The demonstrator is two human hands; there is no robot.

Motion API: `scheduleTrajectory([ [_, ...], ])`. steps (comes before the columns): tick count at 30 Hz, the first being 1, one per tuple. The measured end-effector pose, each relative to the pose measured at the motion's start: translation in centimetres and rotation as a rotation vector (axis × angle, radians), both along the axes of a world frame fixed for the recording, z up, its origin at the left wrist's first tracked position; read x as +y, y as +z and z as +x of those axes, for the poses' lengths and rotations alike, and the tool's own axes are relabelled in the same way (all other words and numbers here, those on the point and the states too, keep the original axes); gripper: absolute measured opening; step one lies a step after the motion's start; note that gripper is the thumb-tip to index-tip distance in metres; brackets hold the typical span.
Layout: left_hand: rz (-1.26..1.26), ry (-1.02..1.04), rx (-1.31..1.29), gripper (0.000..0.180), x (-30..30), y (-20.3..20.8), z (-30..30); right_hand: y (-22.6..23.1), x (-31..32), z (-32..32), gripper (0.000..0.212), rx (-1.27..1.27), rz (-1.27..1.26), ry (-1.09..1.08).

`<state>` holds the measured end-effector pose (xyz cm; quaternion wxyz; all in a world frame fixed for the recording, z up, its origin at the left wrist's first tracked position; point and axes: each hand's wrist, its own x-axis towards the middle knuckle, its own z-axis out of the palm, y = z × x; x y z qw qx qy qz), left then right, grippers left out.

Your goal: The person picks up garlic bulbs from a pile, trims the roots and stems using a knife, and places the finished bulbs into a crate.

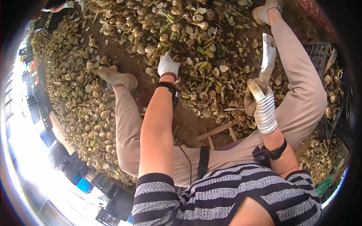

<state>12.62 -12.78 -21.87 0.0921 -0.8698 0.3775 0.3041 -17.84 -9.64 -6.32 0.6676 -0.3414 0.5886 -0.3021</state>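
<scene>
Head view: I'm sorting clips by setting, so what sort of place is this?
Probably an open-air garlic trimming yard on a farm: heaps of garlic bulbs on bare dirt, stacked plastic crates, and the right hand holding a cleaver.

Sunlit dirt floor, stacked crates
</scene>
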Motion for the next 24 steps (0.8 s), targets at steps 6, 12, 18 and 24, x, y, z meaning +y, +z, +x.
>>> scheduleTrajectory([
  [6,-0.999,1.063,1.19,0.021,6.6,3.8,7.2,-0.3,0.1,-0.7,0.025,-0.05,0.012,0.027],
  [12,-0.901,1.036,1.141,0.023,8.3,5.4,8.7,-0.6,0.2,-0.7,0.025,0.008,0.038,-0.002],
  [18,-0.141,0.006,0.116,0.064,6.5,-1.4,4.4,-1.3,0.2,-1.4,0.023,-0.017,0.037,-0.006],
  [24,0.11,0.208,0.3,0.068,2.2,0.6,-2.2,0.1,0.0,-1.7,0.03,0.033,0.063,-0.051],
])
